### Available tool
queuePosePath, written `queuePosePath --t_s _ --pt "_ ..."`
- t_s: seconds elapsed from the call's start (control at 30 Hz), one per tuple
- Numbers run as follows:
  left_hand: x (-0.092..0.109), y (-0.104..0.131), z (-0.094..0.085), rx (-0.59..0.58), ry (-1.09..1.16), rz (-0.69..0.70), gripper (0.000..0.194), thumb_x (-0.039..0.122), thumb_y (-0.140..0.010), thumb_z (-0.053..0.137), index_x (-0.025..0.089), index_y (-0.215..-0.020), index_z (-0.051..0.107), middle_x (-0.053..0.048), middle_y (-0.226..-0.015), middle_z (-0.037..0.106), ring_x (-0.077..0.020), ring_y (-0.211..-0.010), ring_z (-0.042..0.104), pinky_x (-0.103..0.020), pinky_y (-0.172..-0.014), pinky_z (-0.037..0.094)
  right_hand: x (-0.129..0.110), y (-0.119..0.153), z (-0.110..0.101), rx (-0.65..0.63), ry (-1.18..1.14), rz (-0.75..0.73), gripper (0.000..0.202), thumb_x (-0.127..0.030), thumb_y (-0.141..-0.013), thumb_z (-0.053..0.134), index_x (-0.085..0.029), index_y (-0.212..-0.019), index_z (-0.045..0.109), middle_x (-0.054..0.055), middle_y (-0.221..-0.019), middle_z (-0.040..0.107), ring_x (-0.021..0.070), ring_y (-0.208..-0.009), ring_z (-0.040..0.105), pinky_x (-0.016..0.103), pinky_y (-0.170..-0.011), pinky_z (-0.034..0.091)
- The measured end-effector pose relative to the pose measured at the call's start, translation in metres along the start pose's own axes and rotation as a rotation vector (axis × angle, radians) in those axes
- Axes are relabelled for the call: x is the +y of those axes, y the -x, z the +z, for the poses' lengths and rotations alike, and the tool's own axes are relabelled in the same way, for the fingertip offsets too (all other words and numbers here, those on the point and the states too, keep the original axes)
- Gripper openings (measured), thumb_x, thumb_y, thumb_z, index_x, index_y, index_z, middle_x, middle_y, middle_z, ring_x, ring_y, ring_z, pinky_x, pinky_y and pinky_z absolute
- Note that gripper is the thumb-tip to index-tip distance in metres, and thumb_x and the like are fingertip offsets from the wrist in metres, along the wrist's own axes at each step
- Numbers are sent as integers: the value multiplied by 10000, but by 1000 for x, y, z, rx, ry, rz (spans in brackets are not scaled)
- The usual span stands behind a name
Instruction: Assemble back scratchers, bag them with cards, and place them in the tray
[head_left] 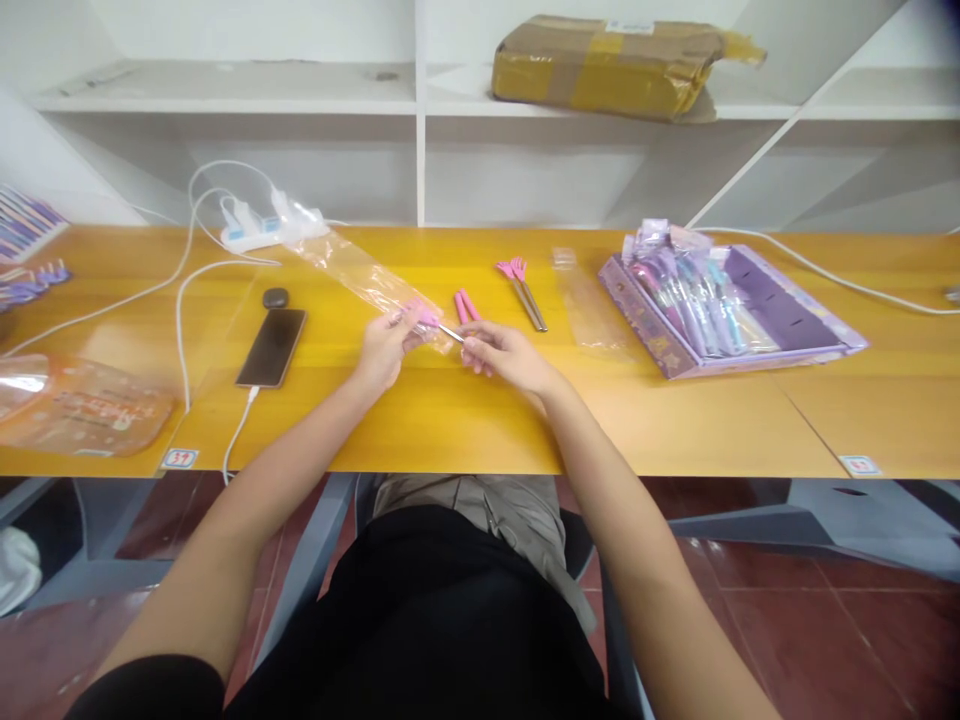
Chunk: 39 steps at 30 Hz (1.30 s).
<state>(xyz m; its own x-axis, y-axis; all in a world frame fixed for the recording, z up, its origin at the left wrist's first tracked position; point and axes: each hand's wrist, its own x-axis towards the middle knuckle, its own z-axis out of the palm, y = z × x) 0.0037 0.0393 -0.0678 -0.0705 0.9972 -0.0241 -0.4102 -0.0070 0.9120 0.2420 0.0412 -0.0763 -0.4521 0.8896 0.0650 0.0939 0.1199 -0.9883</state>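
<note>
My left hand (pixel 386 347) is closed at the mouth of a long clear plastic bag (pixel 364 272) and on the pink end of a back scratcher (pixel 427 317). The back scratcher's thin metal rod (pixel 451 333) runs across to my right hand (pixel 499 355), whose fingers pinch its other end. Just beyond my hands lie two pink stick-like pieces (pixel 466 304), partly hidden by my right hand. Farther right, two back scratchers (pixel 525 292) with pink hand-shaped heads and metal rods lie side by side.
A purple tray (pixel 795 355) with several bagged items stands right, beside a flat clear bag (pixel 592 305). A charging phone (pixel 271 347), black earbud case (pixel 275 298), power strip (pixel 251 233) and orange bottle (pixel 90 405) are left. A taped parcel (pixel 600 65) sits on the shelf.
</note>
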Motion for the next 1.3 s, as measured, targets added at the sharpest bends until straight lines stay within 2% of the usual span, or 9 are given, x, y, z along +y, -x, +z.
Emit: queuePosePath --t_s 0.17,0.3,0.47,0.6,0.7,0.87,0.97,1.07,1.3 --pt "12 -18 -16 189 128 56 325 457 -882 947 186 -918 772 -54 -954 847 -146 -935 818 -251 -909 642 -11 6 -9 -18 -221 -10 593 -637 -895 894 -199 -1268 749 69 -1014 832 139 -706 713 262 -602 553" --pt "16 -23 -23 214 181 55 261 431 -936 905 199 -967 789 -58 -1002 861 -163 -1010 834 -254 -950 661 -21 12 -11 -32 -327 -46 573 -596 -860 942 -224 -1271 794 94 -1149 853 157 -773 733 321 -737 641" --pt "18 -20 -20 203 185 18 247 434 -972 869 200 -966 788 -59 -1021 865 -170 -1047 839 -227 -928 663 -18 12 -11 -56 -337 -80 653 -623 -800 976 -237 -1299 803 104 -1166 852 181 -818 749 364 -798 670" --pt "20 -14 -15 144 173 -5 264 437 -955 885 191 -972 790 -60 -1026 864 -169 -1021 841 -229 -903 666 -8 7 -10 -124 -328 -73 609 -481 -711 1052 -244 -1219 815 67 -1087 852 184 -897 773 331 -837 656" --pt "20 -8 -11 77 152 -37 255 414 -952 892 181 -962 789 -54 -997 858 -150 -946 833 -224 -873 662 -5 3 -8 -143 -313 -62 591 -402 -644 1079 -239 -1146 812 28 -982 838 172 -885 762 288 -792 626" --pt "10 8 1 -44 83 -114 265 385 -921 925 160 -922 785 -44 -936 835 -125 -876 806 -223 -861 648 -1 -3 2 -54 -258 -105 635 -393 -571 1100 -231 -1089 771 -20 -840 767 157 -757 693 295 -743 594" --pt "-3 20 9 -207 28 -179 371 429 -816 1004 134 -922 804 -60 -913 829 -139 -832 790 -260 -836 653 5 -9 14 64 -213 -162 674 -419 -536 1113 -244 -1075 747 -43 -826 720 146 -721 645 297 -749 582" --pt "-15 25 12 -311 -23 -211 466 505 -748 1030 119 -900 820 -78 -900 826 -145 -797 769 -293 -824 652 11 -12 23 93 -153 -162 689 -468 -554 1106 -249 -1092 733 -32 -868 716 169 -781 665 311 -785 585" --pt "-13 18 2 -305 -122 -160 479 516 -729 1032 116 -889 823 -94 -909 823 -164 -808 760 -308 -811 629 11 -10 21 58 20 -153 721 -716 -662 1012 -247 -1138 742 14 -914 714 200 -806 641 325 -725 554"
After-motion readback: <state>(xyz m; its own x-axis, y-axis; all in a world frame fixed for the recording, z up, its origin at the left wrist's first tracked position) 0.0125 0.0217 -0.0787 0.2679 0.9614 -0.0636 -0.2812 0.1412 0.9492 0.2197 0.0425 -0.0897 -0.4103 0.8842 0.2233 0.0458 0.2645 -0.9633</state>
